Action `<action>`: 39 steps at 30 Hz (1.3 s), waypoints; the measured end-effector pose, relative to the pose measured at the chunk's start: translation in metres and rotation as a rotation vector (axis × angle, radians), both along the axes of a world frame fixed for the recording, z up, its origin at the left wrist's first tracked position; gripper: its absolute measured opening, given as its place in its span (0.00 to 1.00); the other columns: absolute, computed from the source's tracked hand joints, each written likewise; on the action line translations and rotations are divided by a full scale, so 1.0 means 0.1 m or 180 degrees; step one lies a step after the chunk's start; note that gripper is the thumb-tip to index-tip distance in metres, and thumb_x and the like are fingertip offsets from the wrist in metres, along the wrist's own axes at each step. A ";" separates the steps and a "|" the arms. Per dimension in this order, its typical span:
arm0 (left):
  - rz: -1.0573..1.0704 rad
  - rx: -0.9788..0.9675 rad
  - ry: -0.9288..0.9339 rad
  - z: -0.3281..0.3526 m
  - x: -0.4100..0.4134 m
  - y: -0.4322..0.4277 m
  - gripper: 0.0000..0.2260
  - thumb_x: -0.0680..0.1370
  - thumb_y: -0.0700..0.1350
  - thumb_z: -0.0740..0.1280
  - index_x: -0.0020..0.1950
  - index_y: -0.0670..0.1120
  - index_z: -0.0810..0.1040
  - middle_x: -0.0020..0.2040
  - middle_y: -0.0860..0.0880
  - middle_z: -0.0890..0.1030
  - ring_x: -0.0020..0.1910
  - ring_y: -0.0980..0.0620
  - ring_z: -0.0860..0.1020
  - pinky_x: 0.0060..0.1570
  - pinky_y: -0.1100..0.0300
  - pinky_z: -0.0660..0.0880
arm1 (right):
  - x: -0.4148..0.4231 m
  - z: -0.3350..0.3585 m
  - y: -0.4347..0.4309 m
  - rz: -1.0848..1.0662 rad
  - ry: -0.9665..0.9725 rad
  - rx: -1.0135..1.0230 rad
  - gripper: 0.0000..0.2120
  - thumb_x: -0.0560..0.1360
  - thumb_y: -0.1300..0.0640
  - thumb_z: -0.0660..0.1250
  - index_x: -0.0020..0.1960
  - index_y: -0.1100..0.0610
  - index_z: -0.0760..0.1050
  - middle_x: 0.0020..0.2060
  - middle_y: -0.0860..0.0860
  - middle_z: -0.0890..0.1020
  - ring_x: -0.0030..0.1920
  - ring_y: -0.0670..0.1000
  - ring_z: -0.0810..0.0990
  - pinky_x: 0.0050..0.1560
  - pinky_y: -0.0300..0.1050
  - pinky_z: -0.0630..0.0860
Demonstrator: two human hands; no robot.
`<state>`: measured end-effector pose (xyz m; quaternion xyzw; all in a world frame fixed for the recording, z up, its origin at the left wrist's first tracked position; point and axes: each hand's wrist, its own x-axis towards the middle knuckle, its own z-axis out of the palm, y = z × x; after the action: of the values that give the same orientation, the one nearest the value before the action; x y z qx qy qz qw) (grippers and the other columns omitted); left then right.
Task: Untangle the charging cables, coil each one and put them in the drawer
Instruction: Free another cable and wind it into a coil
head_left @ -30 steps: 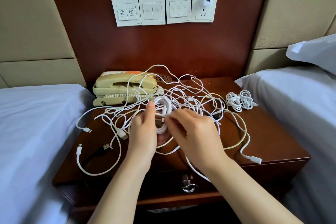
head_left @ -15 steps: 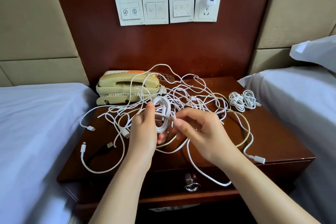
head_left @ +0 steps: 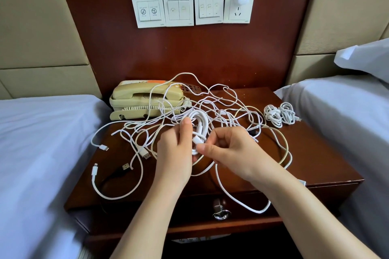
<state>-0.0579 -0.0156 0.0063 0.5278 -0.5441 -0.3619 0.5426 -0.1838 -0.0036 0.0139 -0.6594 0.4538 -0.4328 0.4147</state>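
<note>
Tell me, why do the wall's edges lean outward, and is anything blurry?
Head view: the wide-angle lens splays the headboard edges; the coil is sharp; the near corner of the left bed is smeared; soft, even light, faint sheen on the nightstand.

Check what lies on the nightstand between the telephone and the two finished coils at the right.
In the head view, a tangle of loose white cables fills that stretch, from over the telephone almost to the coils.
</note>
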 end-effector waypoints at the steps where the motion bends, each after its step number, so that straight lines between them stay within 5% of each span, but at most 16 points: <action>1: 0.0025 -0.0039 -0.0026 -0.01 -0.01 0.00 0.19 0.81 0.52 0.56 0.38 0.41 0.75 0.29 0.45 0.75 0.26 0.50 0.72 0.25 0.64 0.68 | 0.00 0.01 0.01 -0.0030 -0.0020 0.0056 0.12 0.73 0.58 0.71 0.33 0.57 0.73 0.20 0.44 0.73 0.23 0.41 0.67 0.28 0.34 0.63; 4: 0.0137 -0.0207 -0.0139 -0.01 -0.04 0.01 0.18 0.81 0.52 0.55 0.36 0.45 0.73 0.31 0.44 0.77 0.31 0.47 0.76 0.28 0.59 0.73 | 0.02 0.01 0.03 -0.0181 -0.0075 0.0159 0.13 0.74 0.58 0.70 0.33 0.57 0.72 0.19 0.43 0.72 0.24 0.45 0.66 0.28 0.38 0.62; 7: 0.0226 -0.0260 -0.0083 0.02 -0.10 0.04 0.17 0.81 0.52 0.55 0.34 0.51 0.71 0.33 0.49 0.76 0.37 0.47 0.77 0.43 0.47 0.76 | 0.05 0.00 0.04 -0.0428 -0.0139 0.0003 0.11 0.74 0.59 0.70 0.35 0.59 0.73 0.19 0.43 0.74 0.23 0.43 0.66 0.26 0.36 0.62; 11: 0.0312 -0.0117 0.0238 0.03 -0.15 0.03 0.17 0.80 0.53 0.56 0.33 0.52 0.74 0.33 0.51 0.79 0.41 0.42 0.80 0.47 0.41 0.78 | 0.11 -0.04 0.07 -0.1027 0.0360 -0.0923 0.11 0.73 0.58 0.71 0.35 0.57 0.72 0.22 0.42 0.74 0.26 0.43 0.72 0.28 0.32 0.64; 15: 0.0294 -0.0103 0.0301 0.01 -0.17 0.02 0.19 0.80 0.54 0.56 0.33 0.48 0.76 0.34 0.41 0.79 0.41 0.37 0.79 0.44 0.36 0.76 | 0.11 -0.14 0.02 -0.1507 0.1164 -0.1857 0.12 0.74 0.50 0.67 0.37 0.54 0.70 0.27 0.44 0.73 0.28 0.47 0.71 0.28 0.43 0.71; 20: 0.0158 -0.0058 0.0518 0.00 -0.18 0.00 0.21 0.81 0.52 0.55 0.36 0.42 0.76 0.28 0.46 0.77 0.27 0.51 0.77 0.27 0.57 0.75 | 0.03 -0.12 -0.02 -0.1825 0.1925 -0.2751 0.14 0.75 0.47 0.61 0.39 0.57 0.70 0.32 0.48 0.75 0.33 0.52 0.72 0.26 0.49 0.70; 26: 0.0034 -0.0064 0.0755 0.00 -0.19 0.02 0.21 0.82 0.49 0.54 0.34 0.43 0.75 0.20 0.52 0.74 0.20 0.58 0.72 0.21 0.67 0.68 | 0.11 -0.14 -0.03 -0.1788 0.1904 -0.2871 0.13 0.75 0.51 0.60 0.35 0.55 0.64 0.28 0.49 0.72 0.28 0.53 0.70 0.23 0.44 0.64; 33: 0.0049 -0.0086 0.0756 0.00 -0.21 0.01 0.21 0.82 0.50 0.54 0.34 0.46 0.77 0.23 0.52 0.76 0.24 0.57 0.75 0.24 0.63 0.73 | 0.20 -0.15 -0.01 -0.1990 0.1609 -0.2742 0.14 0.75 0.52 0.59 0.34 0.58 0.66 0.25 0.51 0.72 0.25 0.54 0.69 0.22 0.46 0.66; 39: 0.0178 -0.0058 0.0541 -0.03 -0.06 -0.04 0.20 0.81 0.53 0.55 0.36 0.44 0.76 0.25 0.50 0.77 0.28 0.50 0.76 0.32 0.55 0.75 | 0.15 -0.15 0.02 -0.1065 0.1511 -0.2320 0.06 0.74 0.58 0.62 0.41 0.60 0.71 0.29 0.51 0.77 0.28 0.54 0.74 0.26 0.52 0.72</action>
<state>-0.0640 -0.0199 0.0030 0.5052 -0.4844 -0.3852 0.6014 -0.1691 -0.0012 -0.0007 -0.7607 0.4546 -0.4621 -0.0348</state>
